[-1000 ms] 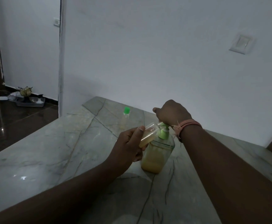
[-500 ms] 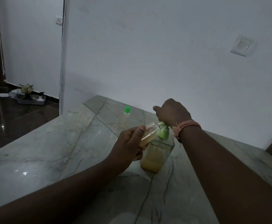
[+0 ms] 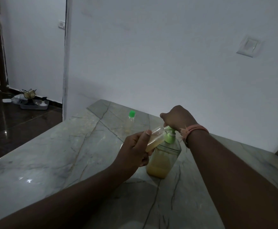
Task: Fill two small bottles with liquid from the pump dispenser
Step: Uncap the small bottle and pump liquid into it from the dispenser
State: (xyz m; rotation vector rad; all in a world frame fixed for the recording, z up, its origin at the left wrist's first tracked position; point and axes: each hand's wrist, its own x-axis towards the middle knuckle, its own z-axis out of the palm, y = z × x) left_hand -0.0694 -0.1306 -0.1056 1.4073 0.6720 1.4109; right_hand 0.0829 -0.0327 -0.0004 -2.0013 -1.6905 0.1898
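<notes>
We see a clear plastic pump dispenser [image 3: 163,158] with a green pump head, part full of yellowish liquid, standing on a grey veined marble counter [image 3: 52,156]. The right hand [image 3: 178,119], an orange thread band [image 3: 195,129] at its wrist, is curled over the pump head. The left hand [image 3: 135,151] grips a small clear uncapped bottle [image 3: 156,138], tilted with its mouth at the nozzle and yellowish liquid inside. A second small clear bottle with a green cap [image 3: 131,120] stands upright farther back. A white wall switch [image 3: 249,46] sits on the pale wall.
</notes>
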